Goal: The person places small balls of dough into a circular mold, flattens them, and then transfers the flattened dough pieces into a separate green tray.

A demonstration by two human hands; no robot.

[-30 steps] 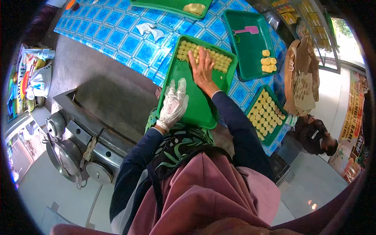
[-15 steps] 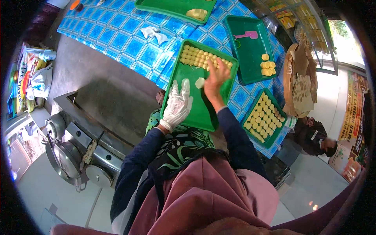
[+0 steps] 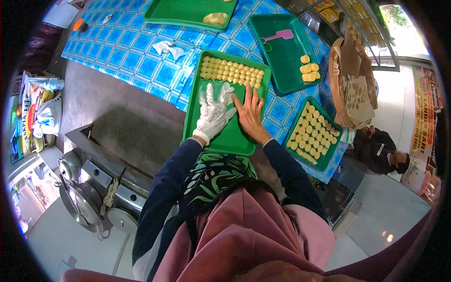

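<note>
Green tray (image 3: 231,141): center of frame. Gloved left hand (image 3: 211,114) and bare right hand (image 3: 250,115): side by side over its middle, fingers spread; cannot tell whether anything lies beneath. Dough balls (image 3: 229,71): rows, tray's upper end. Probable step: hand shaping; next move calls for even pressure.

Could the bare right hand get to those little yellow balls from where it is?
Very likely yes: the right hand is over the same green tray, fingers pointing toward the yellow balls, and nothing seems to cover them.
</note>
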